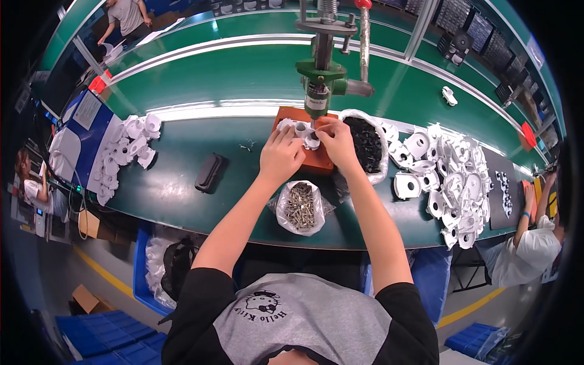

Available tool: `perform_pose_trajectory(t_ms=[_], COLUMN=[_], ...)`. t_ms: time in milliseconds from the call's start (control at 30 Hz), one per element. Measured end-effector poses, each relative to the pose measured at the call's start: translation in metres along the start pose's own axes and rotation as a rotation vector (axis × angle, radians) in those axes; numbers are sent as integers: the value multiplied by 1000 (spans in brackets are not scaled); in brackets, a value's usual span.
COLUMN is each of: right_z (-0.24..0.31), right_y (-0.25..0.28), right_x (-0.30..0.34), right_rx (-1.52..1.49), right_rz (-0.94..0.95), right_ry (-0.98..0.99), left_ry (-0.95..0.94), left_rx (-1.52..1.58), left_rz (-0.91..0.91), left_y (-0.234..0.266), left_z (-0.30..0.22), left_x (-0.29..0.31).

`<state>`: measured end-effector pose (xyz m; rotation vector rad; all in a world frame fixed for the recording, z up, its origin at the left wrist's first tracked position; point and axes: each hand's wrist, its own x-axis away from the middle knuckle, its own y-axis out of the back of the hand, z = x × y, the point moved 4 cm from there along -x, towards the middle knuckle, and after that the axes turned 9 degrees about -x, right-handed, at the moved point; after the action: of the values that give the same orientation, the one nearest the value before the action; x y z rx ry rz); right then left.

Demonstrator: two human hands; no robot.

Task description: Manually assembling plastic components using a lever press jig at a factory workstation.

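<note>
A white plastic part (pixel 300 130) with round openings sits on an orange block (pixel 317 160) under a green and grey hand press (pixel 318 91). My left hand (pixel 281 155) grips the part's left side, fingers bent over it. At its right side, my right hand (pixel 336 143) has thumb and fingertips pinched together close to a dark round opening; whatever is between them is too small to make out. Just in front of the block stands a white bag of small metal pins or screws (pixel 300 207). Beside my right hand is a bag of black parts (pixel 365 146).
White plastic parts (pixel 459 182) are heaped on the right, with another pile (pixel 125 149) on the left against a blue machine (pixel 85 140). A black case (pixel 210 173) lies left of my arm. Behind the bench runs a green conveyor (pixel 243 73). A co-worker (pixel 529 243) sits at far right.
</note>
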<state>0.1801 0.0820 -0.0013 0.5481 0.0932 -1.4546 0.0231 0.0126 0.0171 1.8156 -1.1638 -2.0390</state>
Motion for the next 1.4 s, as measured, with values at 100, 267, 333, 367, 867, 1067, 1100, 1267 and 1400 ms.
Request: perform_pose_trajectory(t_ms=[100,267,333,367,867,1067,1100,1267,1400], right_z=[-5,1,7,12,84,103,103,105,106], right_y=[-10,-13,-16,-15,0,-6,-8,-11,-13], right_x=[-2,-7,-5,-4,85,115,117,120,119], right_rx=[0,180,144,202,112,261,292,349,383], right_rz=[-29,-37,-4,-70,142,464,504,559,557], right_ry=[-137,-22,-39,-12,306,436,434,445,463], left_ry=[19,34,36,41,68,56,58,57,62], left_rx=[2,-3,8,7,14,20,19,20,22], left_rz=[-19,-32,-58,-59,-86,-104,-105,-117,-117], left_y=[1,1,0,0,0,1,0,0,1], left_z=[0,4,4,5,7,7,6,6,7], left_x=[0,0,1,1,4,3,2,2,3])
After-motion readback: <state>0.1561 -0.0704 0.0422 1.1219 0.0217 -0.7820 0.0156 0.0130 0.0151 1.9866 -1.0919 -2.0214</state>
